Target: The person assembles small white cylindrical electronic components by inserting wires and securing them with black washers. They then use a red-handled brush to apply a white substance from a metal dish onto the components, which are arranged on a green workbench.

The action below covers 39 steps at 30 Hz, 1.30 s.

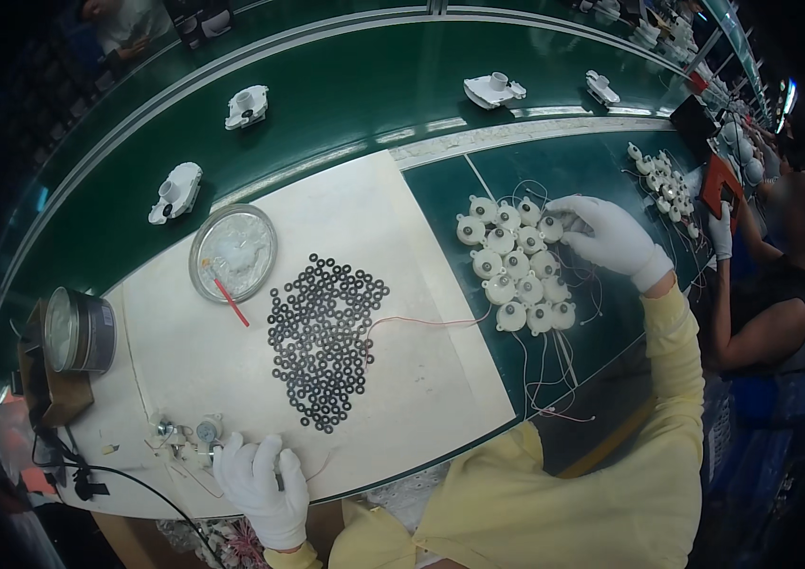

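round white housing [548, 230] sits at the curled fingertips of the right hand [603, 239], can't tell if pinched, probably light and stiff so grab the rim, while the left hand [262, 479] has fingers loosely spread

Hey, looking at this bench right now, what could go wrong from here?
The red wire reaches the loose black rings; a tug might scatter some. Thin wires trailing by the table edge could snag. The red stick juts over the dish rim, so a bump might tip it out.
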Each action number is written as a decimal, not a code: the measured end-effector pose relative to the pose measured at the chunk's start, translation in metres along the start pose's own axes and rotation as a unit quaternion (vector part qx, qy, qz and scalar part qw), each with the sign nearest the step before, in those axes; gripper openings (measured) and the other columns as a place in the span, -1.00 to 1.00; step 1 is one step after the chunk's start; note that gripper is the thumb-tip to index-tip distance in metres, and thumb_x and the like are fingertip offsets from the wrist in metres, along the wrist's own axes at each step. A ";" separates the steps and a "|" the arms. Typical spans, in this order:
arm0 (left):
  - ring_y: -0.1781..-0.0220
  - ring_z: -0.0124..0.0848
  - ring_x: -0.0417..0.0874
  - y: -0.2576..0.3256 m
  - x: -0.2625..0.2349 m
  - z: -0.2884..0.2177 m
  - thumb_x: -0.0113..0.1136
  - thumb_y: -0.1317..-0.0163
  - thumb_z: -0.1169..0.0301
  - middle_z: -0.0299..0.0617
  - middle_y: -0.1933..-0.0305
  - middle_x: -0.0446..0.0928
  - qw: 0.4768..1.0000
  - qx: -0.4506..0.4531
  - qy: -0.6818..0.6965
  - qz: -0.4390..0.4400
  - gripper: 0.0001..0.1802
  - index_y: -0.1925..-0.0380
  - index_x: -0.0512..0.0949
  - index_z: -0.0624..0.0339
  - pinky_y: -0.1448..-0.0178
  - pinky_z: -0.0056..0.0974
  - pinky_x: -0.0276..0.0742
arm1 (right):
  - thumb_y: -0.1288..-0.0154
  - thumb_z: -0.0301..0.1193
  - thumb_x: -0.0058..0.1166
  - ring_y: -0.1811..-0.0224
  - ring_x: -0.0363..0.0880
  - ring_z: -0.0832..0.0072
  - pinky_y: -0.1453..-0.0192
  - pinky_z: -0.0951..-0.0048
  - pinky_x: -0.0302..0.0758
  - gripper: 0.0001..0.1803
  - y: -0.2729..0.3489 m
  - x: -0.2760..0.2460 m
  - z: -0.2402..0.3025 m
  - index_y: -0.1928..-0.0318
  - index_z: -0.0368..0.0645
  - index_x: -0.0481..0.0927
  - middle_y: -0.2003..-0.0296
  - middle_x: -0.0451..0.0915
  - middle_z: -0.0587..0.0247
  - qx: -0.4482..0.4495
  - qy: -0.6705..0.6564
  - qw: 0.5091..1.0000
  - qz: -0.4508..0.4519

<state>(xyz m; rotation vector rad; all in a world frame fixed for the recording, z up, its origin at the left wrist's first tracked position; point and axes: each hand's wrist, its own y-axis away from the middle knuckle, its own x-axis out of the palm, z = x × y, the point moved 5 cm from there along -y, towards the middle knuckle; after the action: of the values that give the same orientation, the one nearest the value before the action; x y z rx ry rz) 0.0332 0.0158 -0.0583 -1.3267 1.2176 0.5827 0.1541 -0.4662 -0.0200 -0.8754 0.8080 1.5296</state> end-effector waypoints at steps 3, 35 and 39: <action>-0.08 -0.01 0.49 0.000 0.000 -0.001 0.22 -0.17 0.44 -0.16 0.19 0.49 1.000 0.002 -0.005 0.000 -0.70 0.05 0.53 0.07 -0.31 0.19 0.27 | -0.18 -0.53 0.09 0.32 0.62 0.41 0.13 0.43 0.56 -0.58 -0.001 -0.004 0.000 -0.10 -0.14 0.58 0.30 0.64 0.19 -0.015 0.009 0.999 -0.031; -0.07 -0.01 0.49 0.002 0.001 0.001 0.20 -0.19 0.44 -0.15 0.19 0.49 1.000 0.004 -0.006 -0.005 -0.72 0.06 0.53 0.09 -0.30 0.19 0.28 | -0.26 -0.33 0.25 0.47 0.43 0.68 0.32 0.57 0.43 -0.52 -0.003 0.006 -0.020 -0.18 -0.20 0.58 0.49 0.56 0.39 0.065 -0.081 0.993 -0.051; -0.07 -0.01 0.49 0.001 0.001 0.001 0.21 -0.19 0.44 -0.15 0.19 0.48 1.000 0.005 -0.002 -0.005 -0.71 0.06 0.53 0.08 -0.30 0.18 0.28 | -0.28 -0.35 0.24 0.40 0.44 0.73 0.27 0.61 0.43 -0.49 -0.015 0.011 -0.031 -0.23 -0.23 0.55 0.42 0.59 0.42 0.069 -0.161 0.983 -0.046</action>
<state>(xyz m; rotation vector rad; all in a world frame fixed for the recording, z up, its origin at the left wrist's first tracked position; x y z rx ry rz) 0.0332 0.0167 -0.0593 -1.3228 1.2082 0.5712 0.1707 -0.4859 -0.0450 -0.5364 0.6196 1.4674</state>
